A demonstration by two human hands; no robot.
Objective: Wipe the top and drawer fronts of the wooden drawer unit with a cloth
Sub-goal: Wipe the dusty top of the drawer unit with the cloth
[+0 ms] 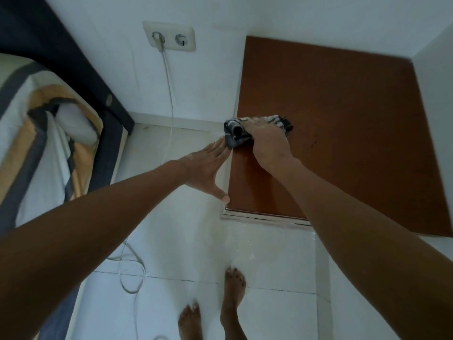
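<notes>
My bare feet (213,305) stand on the white tiled floor (269,253), with a white cable (132,273) looped on it to my left. My left hand (208,168) is flat and open, fingers together beside the left edge of the wooden drawer unit (331,133), while my right hand (267,141) is closed around the dark patterned cloth (236,134), pressing it on the brown top at that left edge. Farther off, the cable runs up to a wall socket (169,36), and the bed (36,123) lies at left.
</notes>
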